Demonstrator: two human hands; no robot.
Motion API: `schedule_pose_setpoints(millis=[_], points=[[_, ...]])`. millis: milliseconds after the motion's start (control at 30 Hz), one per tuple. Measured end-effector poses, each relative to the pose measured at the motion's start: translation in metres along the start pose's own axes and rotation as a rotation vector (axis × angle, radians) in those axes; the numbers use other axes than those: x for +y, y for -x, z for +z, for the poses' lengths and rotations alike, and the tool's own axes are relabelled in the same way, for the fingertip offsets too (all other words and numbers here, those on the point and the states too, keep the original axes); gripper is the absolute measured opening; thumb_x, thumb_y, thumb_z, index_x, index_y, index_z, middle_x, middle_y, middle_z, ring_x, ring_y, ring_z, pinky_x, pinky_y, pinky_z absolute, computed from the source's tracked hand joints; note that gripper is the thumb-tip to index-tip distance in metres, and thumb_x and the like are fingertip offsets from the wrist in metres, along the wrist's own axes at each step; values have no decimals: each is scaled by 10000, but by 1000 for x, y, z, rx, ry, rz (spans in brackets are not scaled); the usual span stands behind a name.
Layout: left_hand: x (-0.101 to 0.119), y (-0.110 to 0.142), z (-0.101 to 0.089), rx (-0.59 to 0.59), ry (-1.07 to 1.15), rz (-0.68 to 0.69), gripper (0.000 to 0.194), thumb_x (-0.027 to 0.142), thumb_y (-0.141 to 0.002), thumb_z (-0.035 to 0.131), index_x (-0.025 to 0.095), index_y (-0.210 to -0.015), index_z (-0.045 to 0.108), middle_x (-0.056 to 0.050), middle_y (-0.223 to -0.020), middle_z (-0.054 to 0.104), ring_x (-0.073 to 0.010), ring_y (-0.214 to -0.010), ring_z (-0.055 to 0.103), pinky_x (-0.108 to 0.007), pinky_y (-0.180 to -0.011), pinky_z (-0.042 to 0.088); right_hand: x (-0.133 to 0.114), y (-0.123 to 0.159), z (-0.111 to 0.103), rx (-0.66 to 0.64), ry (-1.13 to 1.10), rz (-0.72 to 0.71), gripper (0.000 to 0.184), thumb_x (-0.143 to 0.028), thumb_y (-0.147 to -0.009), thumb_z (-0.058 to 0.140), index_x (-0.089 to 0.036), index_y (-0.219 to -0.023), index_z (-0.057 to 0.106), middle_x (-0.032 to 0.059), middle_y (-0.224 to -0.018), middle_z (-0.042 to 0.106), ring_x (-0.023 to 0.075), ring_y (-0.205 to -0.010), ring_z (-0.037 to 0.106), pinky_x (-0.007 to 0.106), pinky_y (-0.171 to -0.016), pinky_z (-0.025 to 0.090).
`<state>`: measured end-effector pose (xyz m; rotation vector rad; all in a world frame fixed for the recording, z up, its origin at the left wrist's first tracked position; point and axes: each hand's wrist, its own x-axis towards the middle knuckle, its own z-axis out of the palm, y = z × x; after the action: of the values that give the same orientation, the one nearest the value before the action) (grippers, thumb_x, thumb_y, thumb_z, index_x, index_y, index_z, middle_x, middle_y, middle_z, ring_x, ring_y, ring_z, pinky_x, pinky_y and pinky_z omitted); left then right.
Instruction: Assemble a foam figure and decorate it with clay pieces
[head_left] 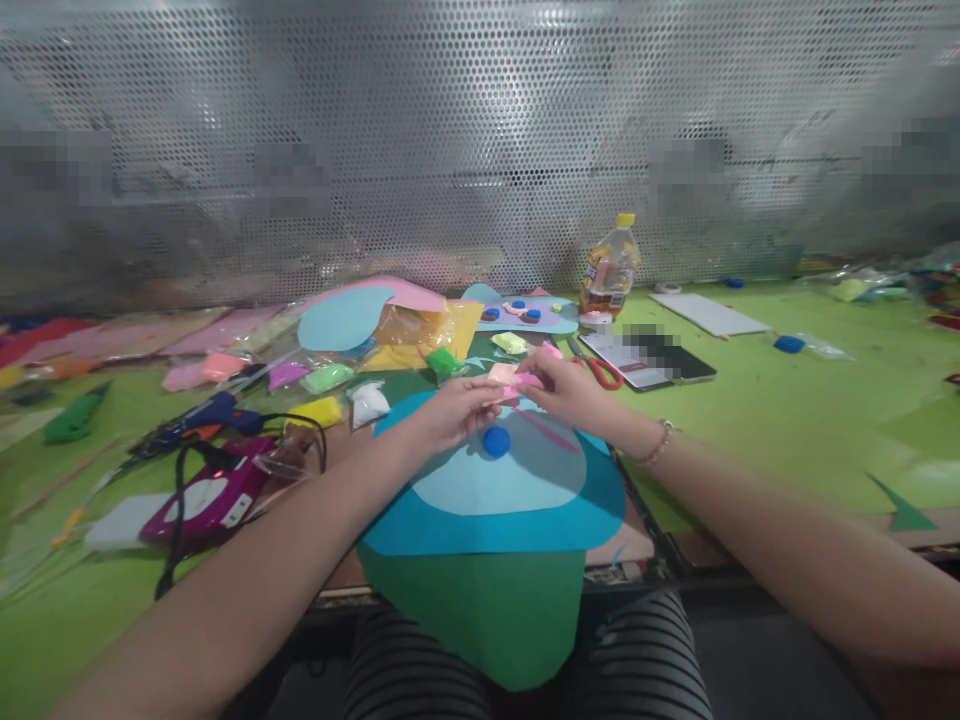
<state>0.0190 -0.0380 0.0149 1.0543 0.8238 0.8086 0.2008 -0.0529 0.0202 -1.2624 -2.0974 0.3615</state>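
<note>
My left hand (456,408) and my right hand (564,384) meet over the middle of the table, both pinched on a small pink clay piece (514,381) between them. Just below them lies a blue clay ball (496,441) on a pale blue paper shape (510,478), which sits on a larger blue paper shape (592,510) and a green paper sheet (487,610) hanging over the table edge. A thin pink strip (556,433) lies beside the ball.
A blue glue gun (202,416) and a purple device (214,497) with black cord lie left. Clay packets (328,378), red-handled scissors (598,368), a phone (667,358), a plastic bottle (611,268) and another paper craft (525,314) sit beyond. A perforated metal wall (480,140) backs the green table (787,420).
</note>
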Motion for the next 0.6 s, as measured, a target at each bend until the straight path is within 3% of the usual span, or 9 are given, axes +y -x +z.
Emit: schedule_pose_setpoints(millis=[300, 467, 600], points=[[3, 1, 0, 2, -17, -35, 77, 48, -703, 628, 80, -767, 659, 11, -553, 547, -11, -492, 466, -95, -472, 391, -2, 0, -2, -8, -28, 51, 143, -287, -788, 528, -185, -888, 532, -31, -621, 481, 122, -579, 438, 232, -530, 308], [4, 2, -1, -9, 27, -37, 173, -19, -666, 580, 87, -785, 647, 9, -543, 550, -21, -486, 465, -94, -450, 386, -7, 1, -5, -10, -46, 62, 139, -275, -787, 525, -180, -888, 528, -35, -622, 472, 118, -579, 434, 228, -533, 312], [4, -1, -3, 27, 116, -82, 89, 34, -704, 583, 74, -768, 630, -3, -574, 540, -27, -487, 483, -110, -458, 420, -4, 0, -4, -4, -58, 52, 144, -286, -792, 518, -182, -891, 530, -38, -615, 471, 118, -570, 436, 228, -528, 315]])
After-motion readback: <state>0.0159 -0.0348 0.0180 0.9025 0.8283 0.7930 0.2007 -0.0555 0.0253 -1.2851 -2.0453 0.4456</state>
